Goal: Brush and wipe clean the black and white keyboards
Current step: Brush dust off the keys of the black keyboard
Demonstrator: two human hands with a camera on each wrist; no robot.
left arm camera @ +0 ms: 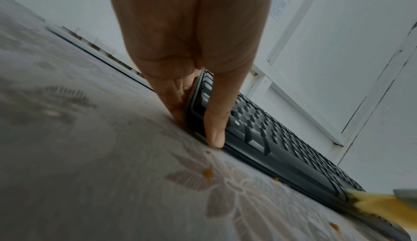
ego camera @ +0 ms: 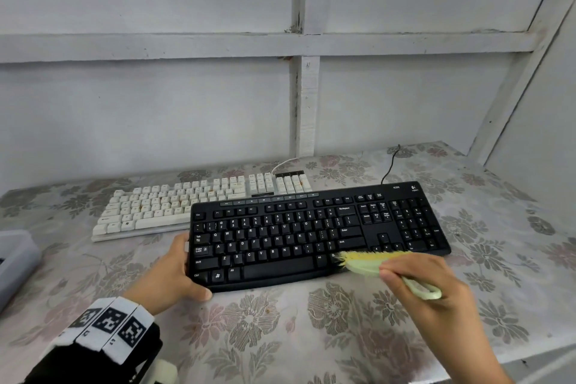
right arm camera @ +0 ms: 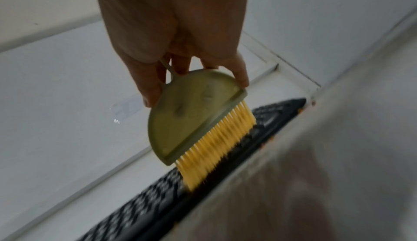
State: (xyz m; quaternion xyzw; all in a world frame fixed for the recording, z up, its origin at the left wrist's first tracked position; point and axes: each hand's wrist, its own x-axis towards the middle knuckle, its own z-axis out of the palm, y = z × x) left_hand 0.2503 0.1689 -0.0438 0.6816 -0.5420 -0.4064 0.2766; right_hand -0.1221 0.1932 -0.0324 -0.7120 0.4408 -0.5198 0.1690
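the left hand [ego camera: 174,271] gripped the left end of the black keyboard [ego camera: 311,227], thumb [left arm camera: 214,120] over the front corner, other fingers against the end edge. the right hand [ego camera: 427,284] pinched the pale green brush [ego camera: 371,265], its yellow bristles [right arm camera: 216,148] on the keys just beyond the fingertips. the white keyboard [ego camera: 174,203] lay beyond the left fingers on the floral tablecloth [ego camera: 280,337].

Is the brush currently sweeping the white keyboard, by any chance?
No, the brush bristles rest on the black keyboard; the white keyboard lies untouched behind it.
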